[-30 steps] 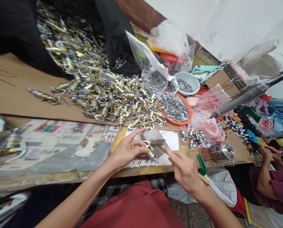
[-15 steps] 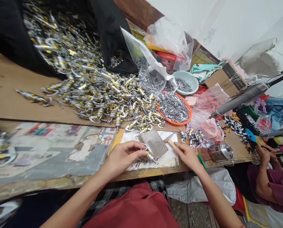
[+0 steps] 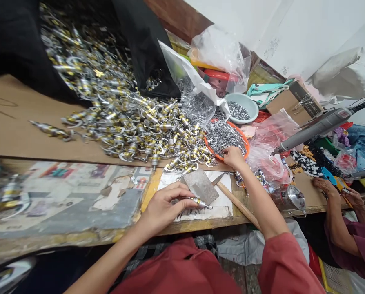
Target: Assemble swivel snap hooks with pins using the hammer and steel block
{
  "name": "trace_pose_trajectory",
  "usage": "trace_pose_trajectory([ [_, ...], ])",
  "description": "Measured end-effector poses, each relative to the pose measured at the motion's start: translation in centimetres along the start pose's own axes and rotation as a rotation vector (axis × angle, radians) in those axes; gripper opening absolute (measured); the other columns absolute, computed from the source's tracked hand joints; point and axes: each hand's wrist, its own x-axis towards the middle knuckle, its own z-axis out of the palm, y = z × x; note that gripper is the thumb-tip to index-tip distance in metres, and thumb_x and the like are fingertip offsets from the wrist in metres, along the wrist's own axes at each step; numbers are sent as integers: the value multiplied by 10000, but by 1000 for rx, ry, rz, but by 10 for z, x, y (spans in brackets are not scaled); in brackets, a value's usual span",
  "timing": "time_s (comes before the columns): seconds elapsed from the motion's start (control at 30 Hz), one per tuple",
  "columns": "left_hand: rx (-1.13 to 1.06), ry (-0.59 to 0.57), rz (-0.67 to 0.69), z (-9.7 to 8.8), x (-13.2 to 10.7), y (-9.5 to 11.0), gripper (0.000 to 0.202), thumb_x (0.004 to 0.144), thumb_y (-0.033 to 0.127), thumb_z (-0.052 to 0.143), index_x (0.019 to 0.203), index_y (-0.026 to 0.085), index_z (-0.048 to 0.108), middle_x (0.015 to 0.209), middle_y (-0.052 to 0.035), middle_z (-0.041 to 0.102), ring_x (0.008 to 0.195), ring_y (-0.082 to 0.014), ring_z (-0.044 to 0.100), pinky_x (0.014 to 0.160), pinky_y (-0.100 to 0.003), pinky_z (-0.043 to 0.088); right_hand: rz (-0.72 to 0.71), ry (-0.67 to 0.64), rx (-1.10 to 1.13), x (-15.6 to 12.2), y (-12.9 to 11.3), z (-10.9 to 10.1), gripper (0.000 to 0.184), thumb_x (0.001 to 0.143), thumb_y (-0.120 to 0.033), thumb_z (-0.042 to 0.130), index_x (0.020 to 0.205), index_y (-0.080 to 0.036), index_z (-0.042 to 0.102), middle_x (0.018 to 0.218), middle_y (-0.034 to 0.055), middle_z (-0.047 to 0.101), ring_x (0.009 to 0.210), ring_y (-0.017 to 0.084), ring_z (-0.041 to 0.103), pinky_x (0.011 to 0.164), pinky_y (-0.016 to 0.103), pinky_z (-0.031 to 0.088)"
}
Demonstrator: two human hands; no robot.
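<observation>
My left hand (image 3: pixel 170 203) is closed in a pinch around a silver-and-yellow metal keychain-like piece (image 3: pixel 198 201), whose small end ring points right beside a grey block (image 3: pixel 201 187). My right hand (image 3: pixel 234 157) reaches to the near rim of an orange basin (image 3: pixel 248 152) full of small metal pieces (image 3: pixel 227 138). Its fingers are pressed together, and what they grip, if anything, is hidden. Below the right forearm lies a hammer (image 3: pixel 236 201), its pointed head at the block and its wooden handle running toward the table's front edge.
A large heap of silver-and-yellow pieces (image 3: pixel 139 122) spills from a black bag (image 3: pixel 145 53). Behind the basin stands a pale blue bowl (image 3: pixel 252 112). A grey power screwdriver (image 3: pixel 311 131) slants in from the right, above a lidded metal cup (image 3: pixel 291 197). Another person's hands (image 3: pixel 326 188) work at far right.
My right hand has let go of the hammer and moved up to the orange basin. The hammer now rests on the table. My left hand still holds the keychain-like piece, now turned more level.
</observation>
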Motion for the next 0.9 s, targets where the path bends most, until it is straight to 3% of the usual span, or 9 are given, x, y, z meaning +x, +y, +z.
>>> trace_pose_trajectory([
  [0.2,-43,-40,9,-1,-1,-1,89,620,208,659,632,246,739,643,-9,667,631,-162,606,595,-240,478,15,102,76,-15,18,5,207,821,-149,495,884,-182,689,907,40,670,868,151,595,784,230,424],
  [0.37,-14,-60,30,0,-2,-3,105,645,193,654,661,242,745,670,-14,673,651,-163,612,618,-239,474,33,141,99,-20,23,6,217,859,-212,477,938,-180,677,953,62,645,907,167,576,788,252,417],
  [0.57,-3,-69,44,2,-2,-4,93,650,197,666,671,239,747,679,-19,678,652,-167,616,617,-244,480,19,87,130,-12,13,7,103,767,-179,594,775,-209,692,842,33,668,826,186,592,696,254,410],
  [0.7,18,-59,53,0,-4,-7,88,655,198,666,672,233,745,667,-18,669,644,-162,617,615,-242,484,20,163,190,-12,6,4,156,808,-141,527,841,-178,675,870,58,665,844,200,590,724,286,420],
  [0.8,2,-48,28,-1,-5,-12,75,644,213,684,696,222,738,692,-18,668,658,-168,627,632,-252,499,28,243,246,-24,-1,-2,175,835,-145,495,879,-151,665,908,77,659,872,185,587,769,288,434],
  [0.9,-117,-7,-69,1,-6,-15,235,628,211,691,862,206,705,699,10,632,635,-156,634,650,-271,529,-27,271,453,-51,-19,-7,130,812,-176,548,829,-162,676,862,50,671,829,149,607,754,251,471],
])
